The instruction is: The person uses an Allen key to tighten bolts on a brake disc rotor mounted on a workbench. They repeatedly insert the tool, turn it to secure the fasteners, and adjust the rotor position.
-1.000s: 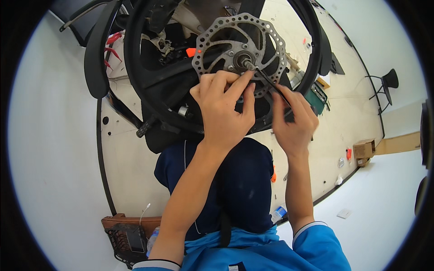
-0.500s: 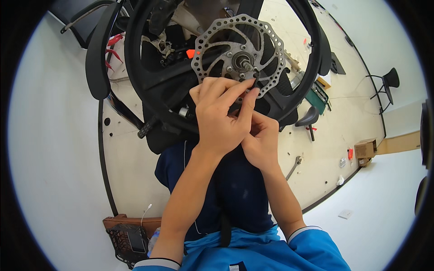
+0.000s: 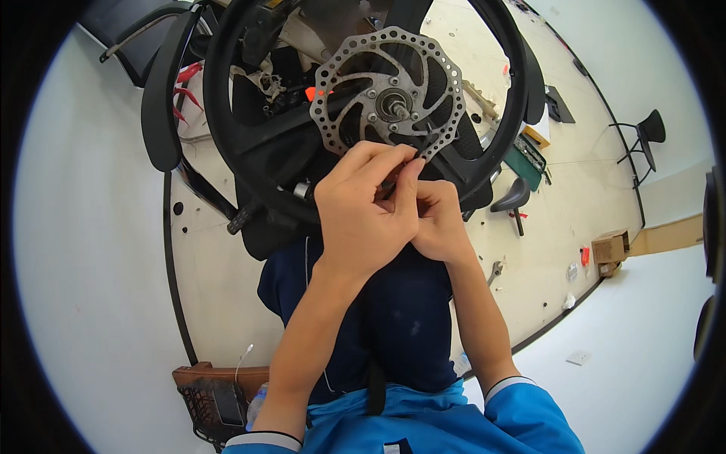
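A black spoked wheel (image 3: 217, 98) fills the upper middle, above my knees. On its hub sits a silver brake disc (image 3: 325, 121) with a ring of holes, and a threaded axle (image 3: 398, 110) sticks up at its centre. My left hand (image 3: 363, 212) is at the disc's lower edge, thumb and forefinger pinched on a small thin dark piece (image 3: 420, 151) whose kind I cannot make out. Close against it on the right, my right hand (image 3: 439, 227) has curled fingers, partly hidden behind the left. What they hold, if anything, does not show.
A black chair armrest (image 3: 160, 98) rises left of the wheel. On the floor to the right are a green tool case (image 3: 522, 163), a bicycle saddle (image 3: 512, 195), a wrench (image 3: 495, 272) and a cardboard box (image 3: 611, 246). A black basket (image 3: 204, 412) stands lower left.
The disc and wheel have shifted slightly left in the picture. My left hand's pinching fingers have moved a little down and left, away from the axle toward the disc's lower rim.
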{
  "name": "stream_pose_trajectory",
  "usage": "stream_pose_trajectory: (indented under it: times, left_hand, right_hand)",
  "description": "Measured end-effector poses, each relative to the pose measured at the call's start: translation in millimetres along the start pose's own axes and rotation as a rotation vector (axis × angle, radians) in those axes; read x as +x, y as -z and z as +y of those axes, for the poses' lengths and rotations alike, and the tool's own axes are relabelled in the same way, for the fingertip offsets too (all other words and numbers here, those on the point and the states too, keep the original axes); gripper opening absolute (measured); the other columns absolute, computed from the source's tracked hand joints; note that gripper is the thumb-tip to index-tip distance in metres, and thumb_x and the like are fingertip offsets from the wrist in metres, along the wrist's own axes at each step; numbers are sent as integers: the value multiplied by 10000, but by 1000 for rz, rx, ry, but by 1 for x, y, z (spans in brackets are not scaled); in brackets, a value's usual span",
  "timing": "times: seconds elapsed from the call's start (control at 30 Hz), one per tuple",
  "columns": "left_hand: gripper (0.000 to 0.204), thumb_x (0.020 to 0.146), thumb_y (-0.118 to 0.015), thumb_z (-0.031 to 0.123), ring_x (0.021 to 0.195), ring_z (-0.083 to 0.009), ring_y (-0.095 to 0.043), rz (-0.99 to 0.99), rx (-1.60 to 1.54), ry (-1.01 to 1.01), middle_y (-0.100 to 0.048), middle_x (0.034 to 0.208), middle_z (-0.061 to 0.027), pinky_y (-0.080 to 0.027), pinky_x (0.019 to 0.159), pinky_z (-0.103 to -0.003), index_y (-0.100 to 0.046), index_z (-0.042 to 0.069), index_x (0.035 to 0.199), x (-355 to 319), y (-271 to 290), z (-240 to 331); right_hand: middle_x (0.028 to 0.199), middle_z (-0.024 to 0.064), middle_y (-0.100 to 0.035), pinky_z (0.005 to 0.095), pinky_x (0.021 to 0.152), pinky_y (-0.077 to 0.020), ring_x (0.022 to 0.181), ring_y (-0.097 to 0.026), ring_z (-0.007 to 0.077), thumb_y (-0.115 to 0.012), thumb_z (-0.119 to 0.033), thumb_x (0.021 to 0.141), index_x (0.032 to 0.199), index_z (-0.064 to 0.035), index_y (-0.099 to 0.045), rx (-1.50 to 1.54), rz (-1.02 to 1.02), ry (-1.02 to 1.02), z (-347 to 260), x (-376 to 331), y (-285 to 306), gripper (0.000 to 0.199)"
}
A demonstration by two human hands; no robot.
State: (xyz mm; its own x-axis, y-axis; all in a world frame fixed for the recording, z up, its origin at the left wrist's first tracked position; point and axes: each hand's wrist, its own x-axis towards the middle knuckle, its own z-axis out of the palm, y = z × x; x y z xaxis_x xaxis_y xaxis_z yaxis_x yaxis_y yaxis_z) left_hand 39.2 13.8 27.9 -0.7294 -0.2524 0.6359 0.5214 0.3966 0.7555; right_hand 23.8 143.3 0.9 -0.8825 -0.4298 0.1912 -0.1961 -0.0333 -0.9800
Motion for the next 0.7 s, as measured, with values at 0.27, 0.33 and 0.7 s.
stream_pose_trajectory:
  times: [0.27,0.33,0.7]
  left_hand:
    - [173,827,-730,-63,757,-162,-668,110,20,-225,-701,883,-105,-514,692,-249,-760,-20,992,11,13,9]
    - [142,856,-717,-55,745,-136,-650,141,21,-149,-698,879,-93,-502,685,-237,-757,-27,990,18,13,-2]
    - [193,817,-762,-48,766,-155,-659,128,1,-199,-703,905,-100,-516,696,-248,-755,-31,1009,18,19,-1]
  right_hand:
    - [956,121,-755,233,756,-559,838,-694,123,-701,72,893,1004,77,-738,-17,323,341,-36,22,23,116]
    - [987,149,-752,247,787,-572,895,-722,168,-718,61,887,1028,77,-741,-44,351,405,-38,38,30,144]
    - [858,106,-754,217,640,-560,712,-723,158,-809,25,787,933,15,-751,-756,440,759,-40,45,26,157]
